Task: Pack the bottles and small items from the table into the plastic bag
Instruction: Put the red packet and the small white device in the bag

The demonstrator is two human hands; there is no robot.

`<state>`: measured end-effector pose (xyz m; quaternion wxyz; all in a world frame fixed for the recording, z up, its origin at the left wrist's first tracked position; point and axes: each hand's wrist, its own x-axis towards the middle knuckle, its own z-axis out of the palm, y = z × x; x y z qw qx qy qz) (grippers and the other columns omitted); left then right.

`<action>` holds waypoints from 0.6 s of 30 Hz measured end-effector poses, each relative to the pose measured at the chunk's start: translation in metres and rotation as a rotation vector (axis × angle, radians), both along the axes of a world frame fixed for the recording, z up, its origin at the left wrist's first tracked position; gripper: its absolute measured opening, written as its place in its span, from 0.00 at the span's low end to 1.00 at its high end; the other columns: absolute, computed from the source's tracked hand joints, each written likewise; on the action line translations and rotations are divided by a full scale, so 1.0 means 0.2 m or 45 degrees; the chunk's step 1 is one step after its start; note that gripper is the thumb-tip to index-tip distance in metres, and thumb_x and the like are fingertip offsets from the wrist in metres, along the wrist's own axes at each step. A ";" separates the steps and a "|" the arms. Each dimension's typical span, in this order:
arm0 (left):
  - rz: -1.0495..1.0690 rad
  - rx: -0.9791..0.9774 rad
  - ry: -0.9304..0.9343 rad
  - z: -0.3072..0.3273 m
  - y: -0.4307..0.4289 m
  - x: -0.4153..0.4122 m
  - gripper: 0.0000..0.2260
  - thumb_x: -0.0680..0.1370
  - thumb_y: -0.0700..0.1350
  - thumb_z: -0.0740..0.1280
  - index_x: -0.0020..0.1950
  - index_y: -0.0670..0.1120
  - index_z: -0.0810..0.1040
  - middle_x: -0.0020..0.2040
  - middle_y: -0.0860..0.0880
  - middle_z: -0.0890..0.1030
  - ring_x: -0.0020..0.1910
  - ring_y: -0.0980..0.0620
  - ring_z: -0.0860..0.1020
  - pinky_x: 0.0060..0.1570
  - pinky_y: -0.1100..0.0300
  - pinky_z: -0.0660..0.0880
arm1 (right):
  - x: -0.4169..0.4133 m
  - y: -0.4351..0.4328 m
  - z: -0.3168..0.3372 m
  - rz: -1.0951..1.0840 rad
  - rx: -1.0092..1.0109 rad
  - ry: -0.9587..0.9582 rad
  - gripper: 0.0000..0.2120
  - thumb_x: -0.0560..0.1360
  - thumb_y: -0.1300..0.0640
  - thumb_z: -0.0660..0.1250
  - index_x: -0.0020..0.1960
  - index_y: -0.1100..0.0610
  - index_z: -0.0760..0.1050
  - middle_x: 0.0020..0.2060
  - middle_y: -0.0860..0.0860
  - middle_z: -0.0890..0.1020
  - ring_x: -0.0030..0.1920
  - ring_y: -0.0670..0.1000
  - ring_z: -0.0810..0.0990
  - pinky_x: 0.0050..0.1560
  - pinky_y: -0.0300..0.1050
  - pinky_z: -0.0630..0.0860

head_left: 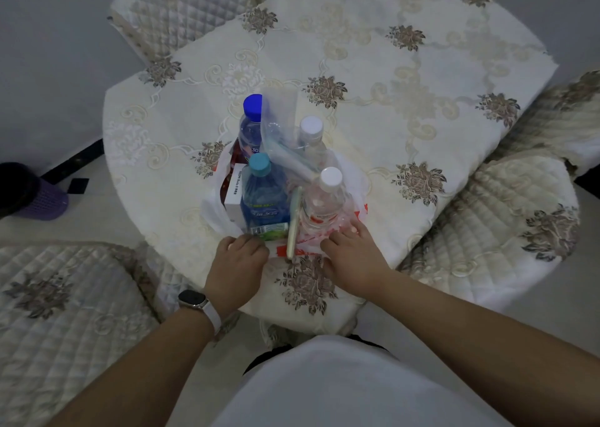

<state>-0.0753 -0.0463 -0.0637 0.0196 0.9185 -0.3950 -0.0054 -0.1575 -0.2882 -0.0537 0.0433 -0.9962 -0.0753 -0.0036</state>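
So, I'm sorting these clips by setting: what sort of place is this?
Most likely a home dining room: a floral-clothed round table, matching quilted chairs drawn up around it, and a small purple bin on the floor.

Four bottles (264, 196), one white box (234, 196), one plastic bag (214, 212), two hands (352, 257)

The white plastic bag with red print (212, 212) stands on the near left part of the cloth-covered bench (422, 53), packed tight. A blue-capped clear bottle (251, 124), teal-capped blue bottle (264, 196), far white-capped clear bottle (311, 134), near white-capped clear bottle (328, 192), white box (234, 192) and slim pale flat case on edge (294, 222) leave only narrow gaps. A clear plastic sleeve (279, 127) rises over the middle. The left hand (238, 264) and right hand (352, 257) block the bag's near rim. Bare cloth lies far and right. A far-left quilted chair (181, 14), near-left quilted chair (65, 313) and right quilted chair (503, 225) hem the bench.
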 end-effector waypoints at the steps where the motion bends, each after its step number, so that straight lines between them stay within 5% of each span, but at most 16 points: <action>1: -0.037 -0.022 0.025 0.01 0.01 0.00 0.09 0.66 0.38 0.76 0.40 0.46 0.78 0.44 0.46 0.83 0.44 0.45 0.80 0.45 0.53 0.65 | 0.00 0.04 0.01 -0.001 0.062 0.016 0.13 0.70 0.49 0.62 0.42 0.57 0.79 0.35 0.53 0.80 0.38 0.57 0.79 0.54 0.55 0.74; 4: -0.060 -0.024 0.097 0.02 0.01 0.00 0.11 0.66 0.38 0.76 0.38 0.48 0.75 0.37 0.49 0.81 0.37 0.45 0.78 0.39 0.55 0.66 | 0.04 0.18 0.04 -0.123 0.278 0.237 0.20 0.75 0.41 0.62 0.53 0.57 0.76 0.41 0.54 0.81 0.41 0.57 0.81 0.40 0.47 0.73; 7: -0.039 -0.033 0.128 0.03 -0.01 0.01 0.09 0.68 0.42 0.76 0.42 0.49 0.77 0.38 0.49 0.81 0.37 0.46 0.79 0.37 0.56 0.71 | 0.09 0.29 0.00 -0.280 0.340 0.382 0.21 0.76 0.38 0.60 0.53 0.56 0.75 0.44 0.52 0.82 0.44 0.54 0.81 0.38 0.44 0.69; 9: -0.007 -0.031 0.146 0.04 -0.03 0.01 0.10 0.69 0.47 0.77 0.47 0.48 0.81 0.40 0.48 0.83 0.39 0.45 0.81 0.39 0.55 0.74 | 0.11 0.31 -0.02 -0.352 0.373 0.390 0.19 0.78 0.39 0.59 0.52 0.55 0.75 0.44 0.53 0.82 0.44 0.54 0.81 0.39 0.43 0.69; 13: -0.038 -0.041 0.122 0.04 -0.05 0.02 0.08 0.66 0.45 0.78 0.34 0.49 0.79 0.33 0.49 0.78 0.34 0.46 0.78 0.35 0.55 0.71 | 0.10 0.34 -0.02 -0.506 0.351 0.319 0.18 0.79 0.42 0.57 0.50 0.56 0.74 0.43 0.54 0.82 0.43 0.56 0.81 0.37 0.45 0.69; 18: -0.235 -0.272 0.140 0.05 0.00 -0.01 0.06 0.70 0.43 0.72 0.34 0.50 0.78 0.34 0.51 0.75 0.36 0.47 0.76 0.38 0.55 0.67 | 0.11 0.36 -0.02 -0.625 0.309 0.272 0.16 0.81 0.44 0.55 0.52 0.55 0.73 0.43 0.54 0.82 0.43 0.56 0.81 0.36 0.44 0.67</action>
